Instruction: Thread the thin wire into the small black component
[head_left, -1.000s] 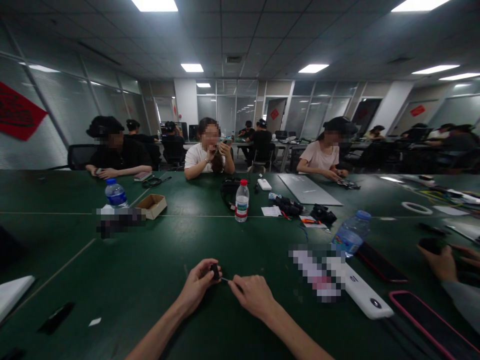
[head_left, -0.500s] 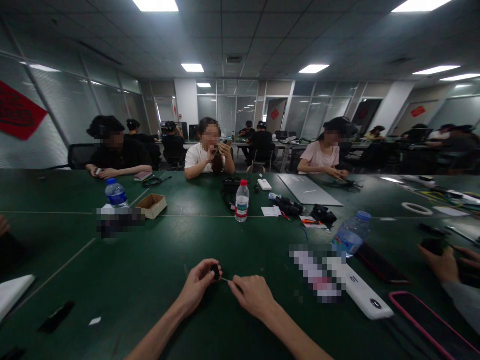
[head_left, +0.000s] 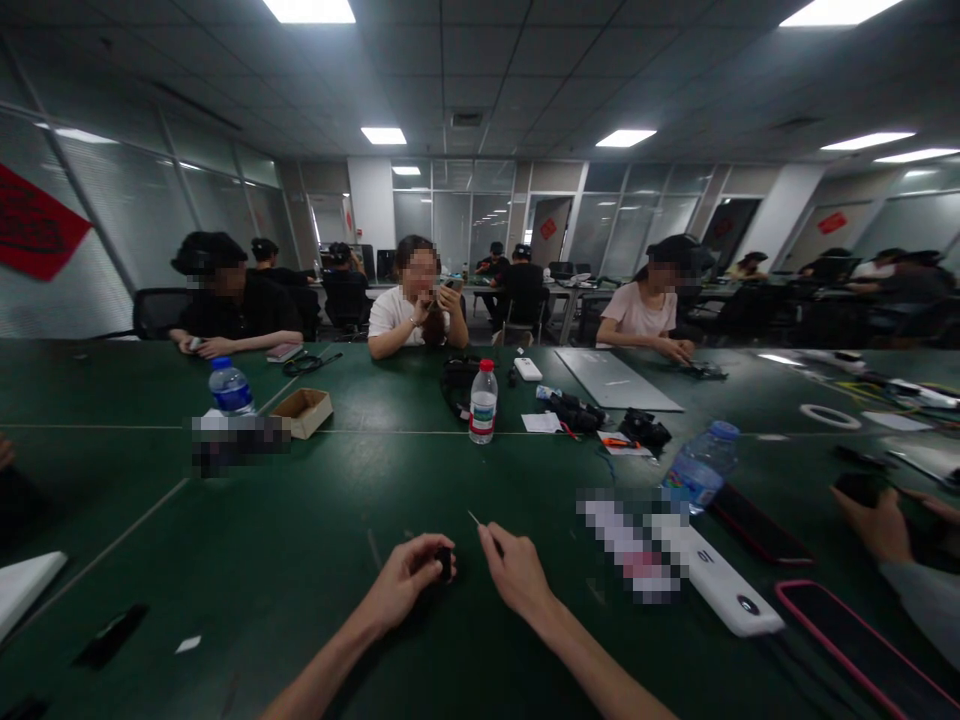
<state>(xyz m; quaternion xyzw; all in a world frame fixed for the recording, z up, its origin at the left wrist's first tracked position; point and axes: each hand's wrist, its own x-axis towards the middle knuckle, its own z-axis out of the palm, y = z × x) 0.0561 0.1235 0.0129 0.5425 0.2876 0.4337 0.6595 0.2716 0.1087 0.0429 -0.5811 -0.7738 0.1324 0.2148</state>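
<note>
Pinched in the fingers of my left hand point(head_left: 411, 578) is a small black block-like piece point(head_left: 445, 563); its exact kind is too small to make out. Just to the right, my right hand point(head_left: 517, 572) is closed on a thin light-coloured pin-like tool point(head_left: 474, 518), whose tip sticks out up and to the left. Most of that tool is hidden in the fingers. The tool and the black piece are apart, and both hands are over the green table point(head_left: 300, 560).
A white power bank point(head_left: 724, 585), a pink-rimmed phone point(head_left: 862, 650) and a tilted water bottle point(head_left: 701, 465) are at right. Ahead stand a red-capped bottle point(head_left: 483, 405) and an open cardboard box point(head_left: 302, 413). A co-worker's hand point(head_left: 877, 525) is at far right.
The thin tool has come away from the black piece. My right hand has moved up and right with it, and my left hand has turned the piece and shifted slightly right and down.
</note>
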